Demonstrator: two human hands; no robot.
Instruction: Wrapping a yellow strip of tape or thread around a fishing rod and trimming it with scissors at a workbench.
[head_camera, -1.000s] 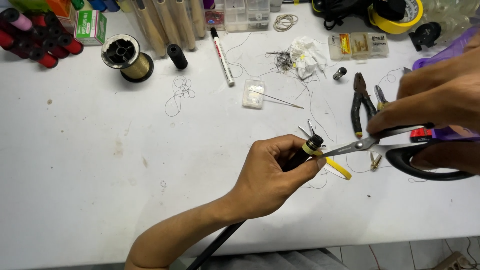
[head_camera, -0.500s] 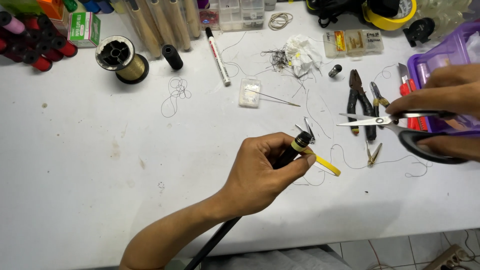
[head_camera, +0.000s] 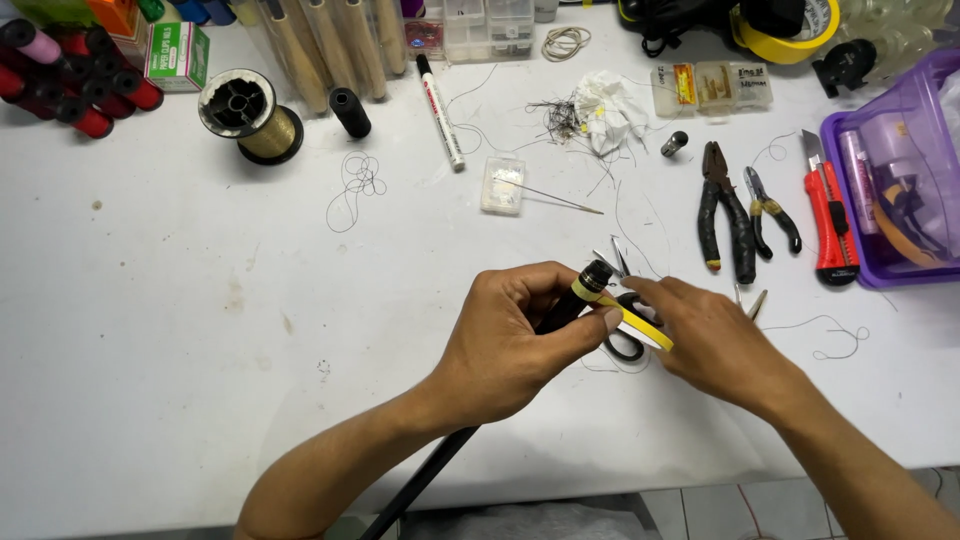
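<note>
1. Two hands are seen over the white counter (head_camera: 150, 330), meeting near its middle.
2. A black rod (head_camera: 560, 312) is clasped in the left hand (head_camera: 510, 345); that grip is closed around the shaft just below the rod's tip, thumb laid along it. The rest of the rod runs down past the wrist and off the counter's near edge. Judged: the tip is held raised and angled toward the other hand so that it can be worked on.
3. A yellow tape strip (head_camera: 635, 325) is wrapped at the rod's tip and trails to the right. It is pinned under the left thumb, apparently to keep it taut.
4. The right hand (head_camera: 710, 345) is laid palm down, fingers touching the free end of the strip. Whether this grip is pinched shut on the strip cannot be told; the fingertips are hidden.
5. Black-handled scissors (head_camera: 625, 340) lie on the counter directly beneath both hands, partly covered.
6. Farther right, pliers (head_camera: 722, 210) and a red utility knife (head_camera: 828, 225) lie side by side, well apart from the hands.
7. A spool of gold thread (head_camera: 250, 115) stands at the far left, untouched.
</note>
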